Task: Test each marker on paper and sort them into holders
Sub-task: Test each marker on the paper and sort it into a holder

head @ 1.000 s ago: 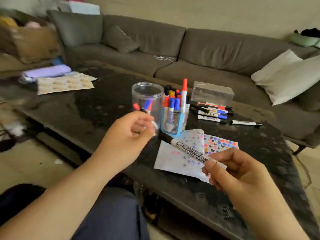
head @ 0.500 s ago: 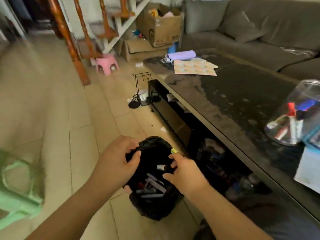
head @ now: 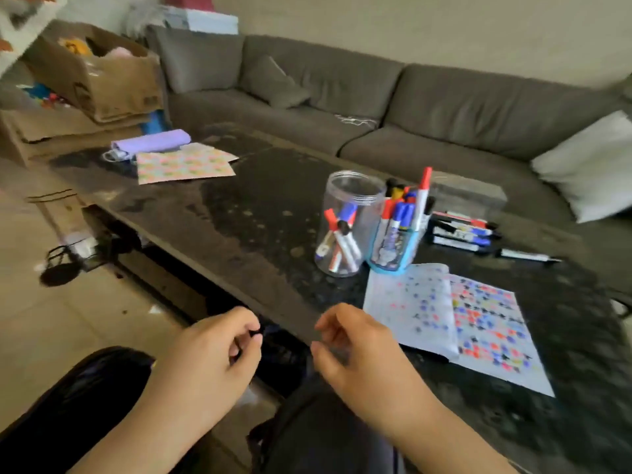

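Note:
My left hand (head: 205,357) and my right hand (head: 359,347) hover side by side over my lap, just short of the table's front edge. The right hand's fingers are apart and hold nothing. The left hand's fingers curl inward; a small dark blur sits at their tips and I cannot tell what it is. On the table stand a clear jar (head: 352,196) with a few markers and a blue holder (head: 393,260) packed with markers. The test paper (head: 410,302), dotted with coloured marks, lies right of my hands. Loose markers (head: 461,230) lie behind it.
The dark table (head: 256,213) also carries a single black marker (head: 526,256), a clear box (head: 468,193), patterned sheets (head: 184,164) and a purple roll (head: 154,142). A grey sofa (head: 342,94) runs behind. A glossy black shape (head: 85,384) is at lower left.
A second ago I held a black marker over the paper. Half a second ago both hands were at a black bag on the floor. Now the view is back on the table, no marker in sight.

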